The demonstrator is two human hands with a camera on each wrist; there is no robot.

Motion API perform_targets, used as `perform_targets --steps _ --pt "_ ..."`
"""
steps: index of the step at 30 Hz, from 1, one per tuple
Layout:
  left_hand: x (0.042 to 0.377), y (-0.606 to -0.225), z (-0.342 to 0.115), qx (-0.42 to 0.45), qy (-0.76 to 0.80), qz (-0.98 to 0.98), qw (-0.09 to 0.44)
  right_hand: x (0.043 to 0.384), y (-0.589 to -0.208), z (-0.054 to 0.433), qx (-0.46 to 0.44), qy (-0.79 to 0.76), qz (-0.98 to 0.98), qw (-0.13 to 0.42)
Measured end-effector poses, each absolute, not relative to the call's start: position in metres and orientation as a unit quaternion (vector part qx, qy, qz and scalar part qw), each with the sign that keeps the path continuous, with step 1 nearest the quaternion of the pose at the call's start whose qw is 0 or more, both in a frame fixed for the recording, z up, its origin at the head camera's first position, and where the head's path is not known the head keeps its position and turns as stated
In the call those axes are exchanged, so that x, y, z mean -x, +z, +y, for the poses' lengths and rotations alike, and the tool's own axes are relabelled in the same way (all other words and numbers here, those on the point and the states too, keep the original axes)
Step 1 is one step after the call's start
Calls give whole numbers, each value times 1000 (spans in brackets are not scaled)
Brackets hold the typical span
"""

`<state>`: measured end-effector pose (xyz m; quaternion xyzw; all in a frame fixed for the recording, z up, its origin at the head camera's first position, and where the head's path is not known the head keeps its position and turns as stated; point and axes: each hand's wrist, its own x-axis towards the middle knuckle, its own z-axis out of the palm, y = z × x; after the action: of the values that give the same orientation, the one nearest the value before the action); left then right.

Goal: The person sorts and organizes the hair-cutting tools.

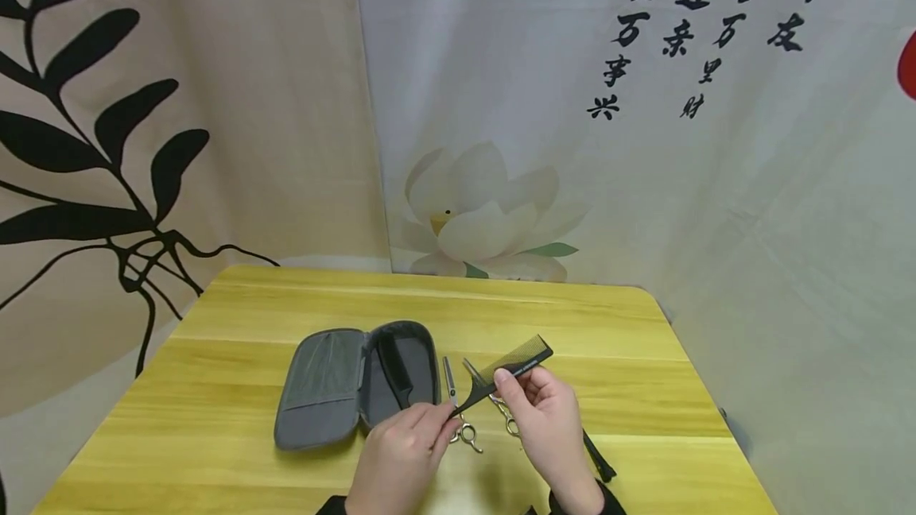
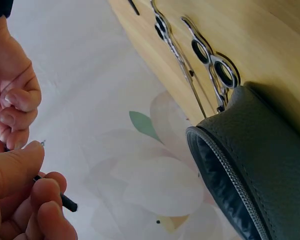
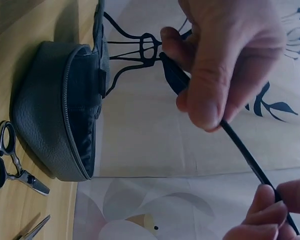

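Observation:
A black tail comb (image 1: pixel 528 353) is held in the air between the two hands, slanting up to the right in the head view. My left hand (image 1: pixel 401 455) pinches its thin tail end between thumb and fingers. Near the base of the teeth, the thumb and fingers of my right hand (image 1: pixel 549 420) grip the comb's spine. The right wrist view shows the dark shaft (image 3: pixel 247 157) stretching from one hand to the other. In the left wrist view, a short black end (image 2: pixel 69 203) pokes out past the left fingers.
Left of the hands, a grey zip case (image 1: pixel 315 396) lies open on the wooden table (image 1: pixel 236 340). Another black comb (image 1: pixel 393 368) rests inside it. Two silver scissors (image 2: pixel 215 65) lie beside the case. A black object (image 1: pixel 599 458) sits by the right wrist. Printed curtains hang behind.

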<state>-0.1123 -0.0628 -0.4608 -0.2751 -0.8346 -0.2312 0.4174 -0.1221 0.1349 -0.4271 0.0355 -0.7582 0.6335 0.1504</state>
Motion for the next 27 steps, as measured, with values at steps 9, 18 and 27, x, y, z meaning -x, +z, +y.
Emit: perform_targets --steps 9,18,27 --pt "107 -458 -63 221 -341 -855 324 115 -429 125 -64 618 -769 151" --pt "112 -440 -78 -13 -800 -598 -53 102 -446 110 -143 542 -810 174" --pt "113 -452 -80 -57 -860 -498 -100 100 -461 97 -266 447 -794 313"
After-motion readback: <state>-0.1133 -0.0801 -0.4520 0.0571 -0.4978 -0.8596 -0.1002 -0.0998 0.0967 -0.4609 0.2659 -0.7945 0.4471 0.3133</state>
